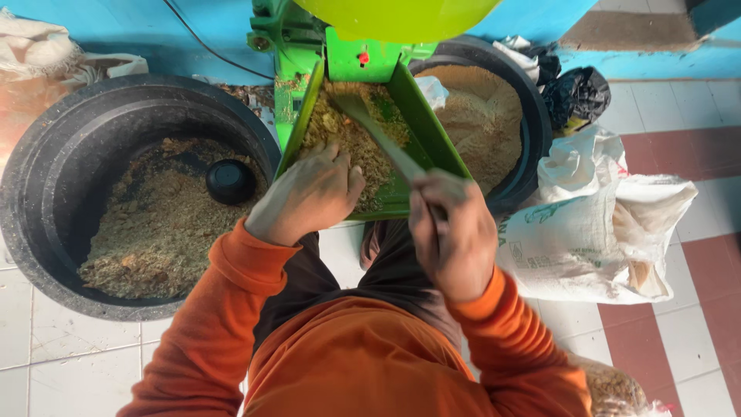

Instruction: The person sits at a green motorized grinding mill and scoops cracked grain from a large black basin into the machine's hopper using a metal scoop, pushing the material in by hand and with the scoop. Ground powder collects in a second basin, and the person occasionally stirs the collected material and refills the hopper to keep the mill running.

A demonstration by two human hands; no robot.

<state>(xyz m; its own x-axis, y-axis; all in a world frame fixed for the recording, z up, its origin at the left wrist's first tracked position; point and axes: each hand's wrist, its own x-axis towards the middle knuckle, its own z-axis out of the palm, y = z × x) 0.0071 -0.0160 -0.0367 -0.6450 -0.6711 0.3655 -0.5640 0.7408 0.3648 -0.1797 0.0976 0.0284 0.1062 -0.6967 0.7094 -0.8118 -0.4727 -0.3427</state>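
Nearest to the camera are the orange sleeves (363,347) of the person. The right hand (454,235) is closed around the handle of a wooden stick (382,139), which reaches forward into the green tray (428,127) of the machine. The left hand (309,193) lies half open, fingers spread, on the coarse brown feed (347,135) in that tray and grips nothing. To push well here, I judge that the stick should do the work close to the machine opening, and the left hand should only sweep the feed from the near end of the tray. On the left, a large black tub (46,201) holds more of the coarse feed and a small black bowl (230,181). Behind the tray on the right, a second black tub (532,116) holds finer powder, beside white sacks (594,224) on the tiled floor (695,139).
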